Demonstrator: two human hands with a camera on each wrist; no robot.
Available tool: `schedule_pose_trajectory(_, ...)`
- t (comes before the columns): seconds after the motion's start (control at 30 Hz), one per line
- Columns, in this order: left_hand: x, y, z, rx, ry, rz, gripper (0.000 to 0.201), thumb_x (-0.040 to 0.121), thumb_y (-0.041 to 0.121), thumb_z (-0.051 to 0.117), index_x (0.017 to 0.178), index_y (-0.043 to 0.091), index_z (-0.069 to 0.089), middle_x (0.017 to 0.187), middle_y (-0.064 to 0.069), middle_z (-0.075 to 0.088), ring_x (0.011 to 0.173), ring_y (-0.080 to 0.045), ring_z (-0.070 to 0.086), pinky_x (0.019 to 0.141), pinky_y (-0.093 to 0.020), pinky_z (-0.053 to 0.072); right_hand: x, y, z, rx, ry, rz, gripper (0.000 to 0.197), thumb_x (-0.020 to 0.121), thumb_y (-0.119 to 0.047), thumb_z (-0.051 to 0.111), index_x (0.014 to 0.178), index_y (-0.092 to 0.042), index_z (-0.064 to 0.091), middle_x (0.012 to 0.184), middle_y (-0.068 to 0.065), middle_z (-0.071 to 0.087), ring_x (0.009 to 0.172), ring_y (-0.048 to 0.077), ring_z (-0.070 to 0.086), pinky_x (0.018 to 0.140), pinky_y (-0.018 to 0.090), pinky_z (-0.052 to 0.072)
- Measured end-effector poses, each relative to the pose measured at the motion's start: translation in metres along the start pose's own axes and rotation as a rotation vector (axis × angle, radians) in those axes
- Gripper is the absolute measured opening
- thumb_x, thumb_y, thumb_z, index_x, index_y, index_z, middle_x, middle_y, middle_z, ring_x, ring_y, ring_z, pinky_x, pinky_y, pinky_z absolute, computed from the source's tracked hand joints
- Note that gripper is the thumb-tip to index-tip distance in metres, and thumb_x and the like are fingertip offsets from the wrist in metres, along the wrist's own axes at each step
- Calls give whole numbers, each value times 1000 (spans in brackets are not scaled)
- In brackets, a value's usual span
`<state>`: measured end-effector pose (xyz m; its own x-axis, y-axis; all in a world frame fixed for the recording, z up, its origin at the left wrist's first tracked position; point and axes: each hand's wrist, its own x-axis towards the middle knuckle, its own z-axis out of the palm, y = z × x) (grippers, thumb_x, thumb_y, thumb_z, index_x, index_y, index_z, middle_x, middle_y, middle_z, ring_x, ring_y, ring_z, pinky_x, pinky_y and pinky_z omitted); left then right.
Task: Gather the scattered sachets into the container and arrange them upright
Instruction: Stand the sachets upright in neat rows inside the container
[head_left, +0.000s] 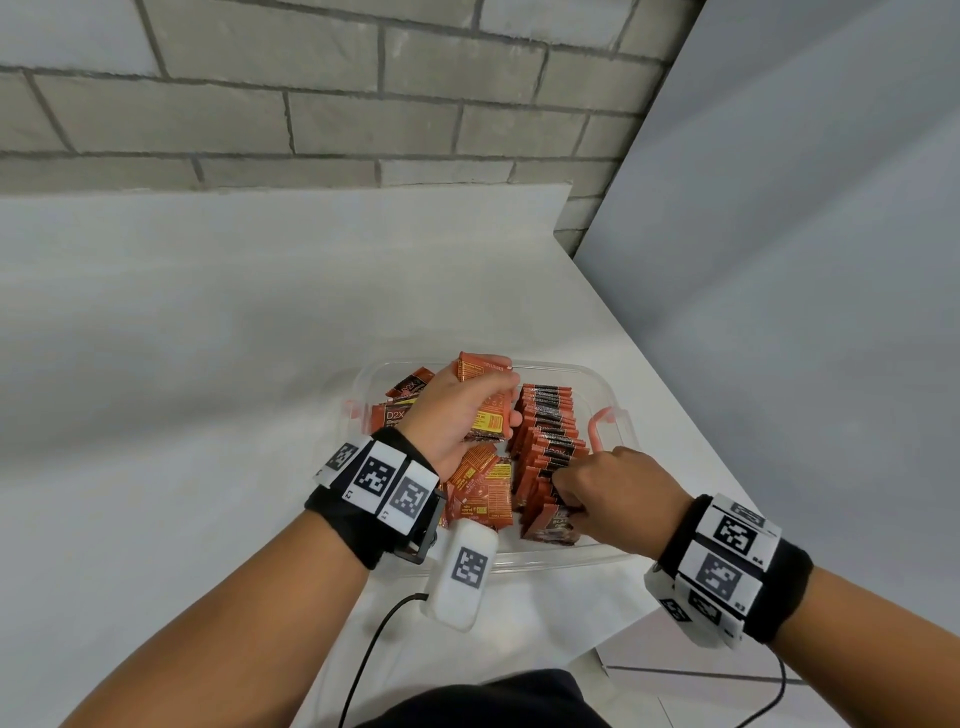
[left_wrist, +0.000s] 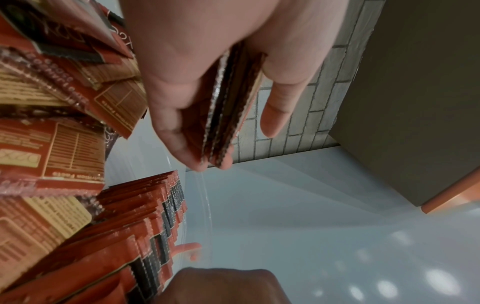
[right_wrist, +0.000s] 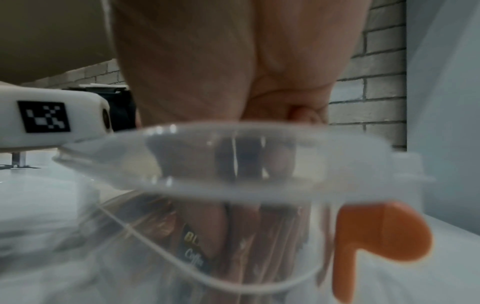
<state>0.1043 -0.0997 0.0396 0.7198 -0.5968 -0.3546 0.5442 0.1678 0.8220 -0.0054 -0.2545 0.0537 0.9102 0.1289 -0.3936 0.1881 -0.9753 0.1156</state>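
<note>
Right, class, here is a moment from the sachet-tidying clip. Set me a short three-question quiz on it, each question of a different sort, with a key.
1. True or false: the left hand holds a small stack of sachets above the container.
2. Where does the upright row of sachets stand? A) left side of the container B) right side of the container C) on the table outside it
3. Fill in: the loose sachets lying flat are on the container's ____ side.

Key: 1 true; 2 B; 3 left. The right hand grips sachets at the near end of the row.
</note>
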Motion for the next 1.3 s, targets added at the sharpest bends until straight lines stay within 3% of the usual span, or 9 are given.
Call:
schedule_pose_trajectory(0.27,1,0,0,-29,11,-10,9,90,12,58,99,9,59,80,-10,64,66,-22,63,62,-31,52,-1,5,0,12,-4,13,13,86,-31,56,84,-22,46,94,-5,61,70,17,46,50,19,22)
schedule_pose_trajectory(0.37,0,0,-1,-66,16,-34,13,93,8,47,100,7,58,79,-12,68,68,-24,65,67,-34,53,-2,10,0,91,37,26,18,86,-38,59,92,-22,51,95,-8,60,75,16,53,56,23,35)
schedule_pose_trajectory(0.6,-6,-1,5,77,-82,10,28,87,2,62,114,7,63,110,-16,69,99,-27,68,86,-38,54,0,22,-36,740,520,142,27,84,-38,65,108,-31,55,93,-17,56,69,4,55,61,15,43)
schedule_pose_trajectory(0.77,-11,0,10,34,-157,35,32,80,6,68,111,8,63,106,-17,69,96,-27,68,84,-40,55,8,19,-41,844,357,160,50,85,-34,66,130,-35,46,101,-14,56,82,5,59,69,10,46)
schedule_pose_trajectory(0.9,-13,5,10,1,-162,-38,50,75,37,65,116,9,61,99,-14,69,83,-25,68,72,-38,56,12,24,-41,968,464,166,23,83,-21,71,98,-33,59,83,-6,63,72,10,61,69,26,51)
schedule_pose_trajectory(1.0,-10,7,6,-33,-114,-42,53,72,46,64,112,11,60,83,-10,66,69,-21,63,74,-40,53,11,26,-43,954,704,166,20,81,-11,72,77,-25,58,73,-10,61,65,6,55,63,19,45)
schedule_pose_trajectory(1.07,-9,7,5,-91,-89,-40,42,73,40,65,106,14,62,81,-9,67,67,-20,63,72,-40,54,8,21,-44,826,777,102,19,78,-9,74,75,-20,59,74,-11,58,69,5,53,63,10,40)
schedule_pose_trajectory(1.17,-9,6,6,-116,-81,-2,24,84,11,63,108,14,63,98,-16,68,82,-26,67,74,-40,55,6,14,-37,681,557,-9,20,73,-23,80,88,-22,66,87,-14,50,83,0,48,72,8,35)
schedule_pose_trajectory(1.3,-8,4,5,-77,-68,51,28,87,-6,56,104,14,64,103,-16,69,91,-29,66,82,-42,53,3,15,-41,768,557,76,30,74,-34,78,100,-29,62,95,-14,48,86,-3,49,71,6,36)
